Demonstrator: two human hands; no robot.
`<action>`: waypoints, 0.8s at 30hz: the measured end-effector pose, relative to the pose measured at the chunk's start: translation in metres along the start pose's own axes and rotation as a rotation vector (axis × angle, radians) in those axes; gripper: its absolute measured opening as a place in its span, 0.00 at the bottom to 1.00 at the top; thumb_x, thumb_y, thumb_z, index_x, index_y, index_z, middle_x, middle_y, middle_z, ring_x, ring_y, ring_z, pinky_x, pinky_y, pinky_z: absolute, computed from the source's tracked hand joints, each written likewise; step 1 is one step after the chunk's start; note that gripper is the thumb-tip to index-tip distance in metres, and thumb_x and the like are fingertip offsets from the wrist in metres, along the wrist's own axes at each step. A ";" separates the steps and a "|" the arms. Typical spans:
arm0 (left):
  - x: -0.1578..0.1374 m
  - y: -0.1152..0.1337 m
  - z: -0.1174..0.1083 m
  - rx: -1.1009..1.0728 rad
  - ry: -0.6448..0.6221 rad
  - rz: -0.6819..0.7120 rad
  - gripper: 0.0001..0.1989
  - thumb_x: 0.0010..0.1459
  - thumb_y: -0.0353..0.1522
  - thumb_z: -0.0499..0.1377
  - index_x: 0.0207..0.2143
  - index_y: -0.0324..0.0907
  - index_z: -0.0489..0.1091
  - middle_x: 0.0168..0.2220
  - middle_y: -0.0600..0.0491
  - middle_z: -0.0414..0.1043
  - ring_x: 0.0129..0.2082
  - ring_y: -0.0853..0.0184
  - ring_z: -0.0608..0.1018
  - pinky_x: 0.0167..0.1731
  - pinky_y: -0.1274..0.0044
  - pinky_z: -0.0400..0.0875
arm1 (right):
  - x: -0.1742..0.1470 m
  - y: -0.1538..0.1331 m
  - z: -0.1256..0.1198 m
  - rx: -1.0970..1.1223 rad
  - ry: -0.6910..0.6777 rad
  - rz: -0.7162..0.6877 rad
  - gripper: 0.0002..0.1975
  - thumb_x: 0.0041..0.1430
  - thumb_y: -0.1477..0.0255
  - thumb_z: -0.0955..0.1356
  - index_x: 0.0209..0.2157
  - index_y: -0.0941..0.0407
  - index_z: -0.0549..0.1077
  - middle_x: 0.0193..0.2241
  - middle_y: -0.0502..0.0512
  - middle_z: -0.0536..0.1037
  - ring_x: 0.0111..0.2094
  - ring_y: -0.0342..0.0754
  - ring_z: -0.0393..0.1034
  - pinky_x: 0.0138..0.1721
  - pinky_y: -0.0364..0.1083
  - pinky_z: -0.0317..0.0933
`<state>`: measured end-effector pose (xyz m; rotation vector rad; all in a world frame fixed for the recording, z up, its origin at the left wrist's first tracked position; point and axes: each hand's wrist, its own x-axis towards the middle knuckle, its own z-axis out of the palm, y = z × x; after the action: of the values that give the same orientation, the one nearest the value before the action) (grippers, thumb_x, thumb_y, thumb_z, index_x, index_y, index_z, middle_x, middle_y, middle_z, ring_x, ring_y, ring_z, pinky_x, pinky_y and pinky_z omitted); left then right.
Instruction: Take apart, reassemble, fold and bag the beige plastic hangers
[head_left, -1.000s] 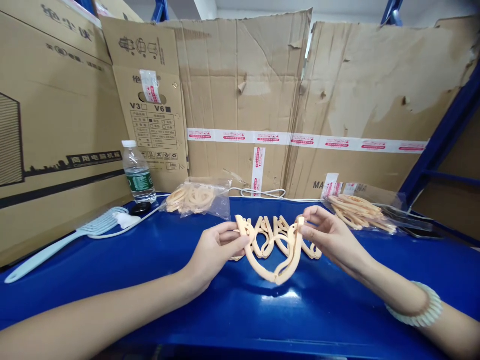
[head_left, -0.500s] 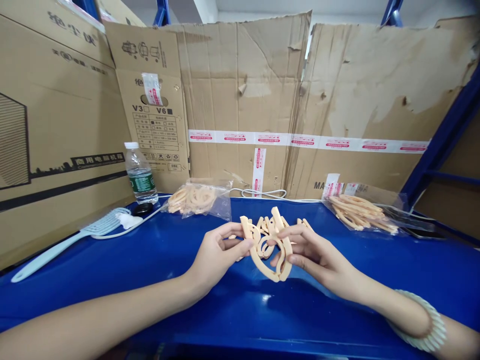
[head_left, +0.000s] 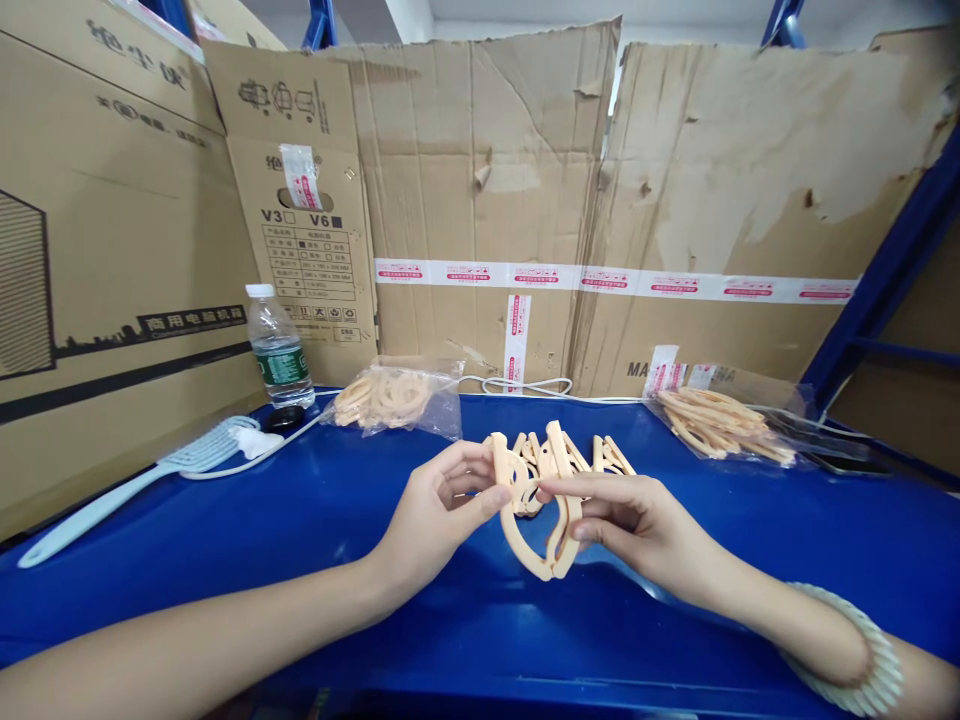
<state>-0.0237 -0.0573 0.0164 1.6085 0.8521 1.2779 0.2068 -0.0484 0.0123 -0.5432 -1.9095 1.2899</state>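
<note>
Both hands hold a beige plastic folding hanger (head_left: 523, 547) upright above the blue table, its two arms folded close and meeting at a pointed bottom. My left hand (head_left: 442, 508) is closed on the left arm, thumb in front and fingers behind. On the other arm, my right hand (head_left: 637, 515) grips with the thumb low and the index finger stretched across toward the hook part. Some of the right fingers are hidden behind the hanger. Just beyond it lie several similar beige hangers (head_left: 611, 457), partly covered by the hands.
Clear bags of beige rings (head_left: 394, 395) and long beige pieces (head_left: 724, 428) lie at the back of the blue table (head_left: 480, 640). A water bottle (head_left: 281, 350), a pale blue slotted swatter (head_left: 112, 510) and a white cable (head_left: 525, 385) are there too. Cardboard (head_left: 480, 160) walls the back.
The hanger has come slightly lower, and its arms are a little closer together. My right index finger has straightened across it toward the left.
</note>
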 end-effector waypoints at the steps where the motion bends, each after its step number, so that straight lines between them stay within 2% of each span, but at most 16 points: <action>1: 0.000 0.001 0.001 0.010 -0.011 0.006 0.12 0.55 0.34 0.65 0.41 0.40 0.71 0.40 0.49 0.78 0.39 0.64 0.79 0.42 0.74 0.74 | 0.000 0.000 0.001 -0.010 -0.002 -0.004 0.16 0.63 0.68 0.69 0.52 0.52 0.72 0.44 0.55 0.78 0.36 0.47 0.78 0.42 0.48 0.74; 4: -0.001 0.004 0.002 0.038 -0.065 0.001 0.13 0.55 0.33 0.64 0.43 0.41 0.71 0.41 0.50 0.78 0.42 0.63 0.79 0.44 0.73 0.73 | -0.001 0.000 0.002 -0.095 -0.012 -0.003 0.14 0.64 0.69 0.68 0.51 0.54 0.72 0.39 0.55 0.79 0.35 0.48 0.78 0.38 0.47 0.74; 7: -0.002 0.006 0.003 0.035 -0.096 -0.032 0.13 0.56 0.33 0.64 0.44 0.41 0.71 0.41 0.50 0.77 0.41 0.63 0.79 0.42 0.74 0.74 | -0.002 -0.002 0.002 -0.134 -0.042 0.009 0.08 0.65 0.71 0.67 0.46 0.55 0.71 0.35 0.54 0.77 0.35 0.48 0.77 0.37 0.47 0.73; 11: -0.001 0.004 0.002 -0.018 -0.050 -0.077 0.13 0.54 0.34 0.65 0.41 0.39 0.71 0.40 0.49 0.77 0.37 0.65 0.79 0.37 0.76 0.75 | -0.004 -0.004 0.000 -0.207 -0.017 -0.073 0.02 0.67 0.73 0.65 0.41 0.54 0.68 0.39 0.53 0.74 0.37 0.44 0.75 0.39 0.44 0.71; 18: 0.003 0.000 0.002 -0.013 0.003 -0.115 0.14 0.52 0.35 0.66 0.40 0.37 0.72 0.36 0.50 0.76 0.34 0.65 0.79 0.32 0.78 0.76 | -0.004 -0.012 -0.001 -0.343 -0.060 -0.073 0.04 0.69 0.75 0.61 0.40 0.53 0.66 0.38 0.52 0.72 0.38 0.44 0.69 0.40 0.44 0.69; 24: 0.004 0.000 0.002 0.016 0.033 -0.110 0.15 0.50 0.36 0.66 0.38 0.37 0.72 0.35 0.49 0.76 0.33 0.64 0.80 0.31 0.77 0.77 | -0.005 -0.013 -0.002 -0.420 -0.045 -0.086 0.04 0.69 0.74 0.61 0.40 0.53 0.65 0.39 0.52 0.71 0.38 0.45 0.67 0.41 0.45 0.66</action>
<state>-0.0207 -0.0544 0.0178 1.5355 0.9603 1.2259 0.2122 -0.0563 0.0222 -0.6357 -2.2295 0.8526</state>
